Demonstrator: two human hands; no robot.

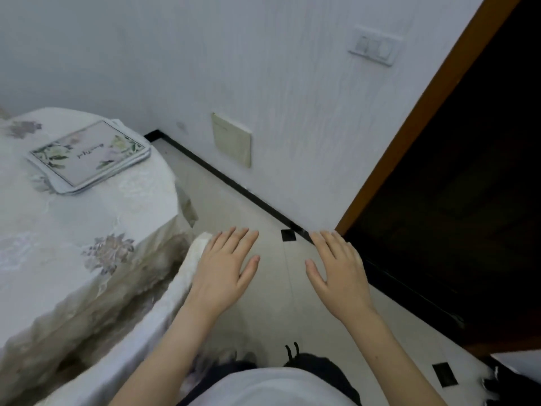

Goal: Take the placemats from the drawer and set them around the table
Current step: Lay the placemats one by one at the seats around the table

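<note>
A small stack of floral-printed placemats (89, 155) lies on the table (58, 224), near its far rounded edge. The table wears a pale cloth with flower patterns. My left hand (224, 266) is held out flat, palm down, over the floor just right of a white chair back (187, 276), holding nothing. My right hand (339, 273) is also spread flat, palm down, in front of me with nothing in it. Both hands are well away from the placemats. No drawer is in view.
A white wall (263, 83) with a switch plate (375, 46) and a cream panel (232, 139) stands ahead. A dark doorway with a brown frame (424, 112) is on the right. Pale tiled floor (281, 288) runs between table and wall.
</note>
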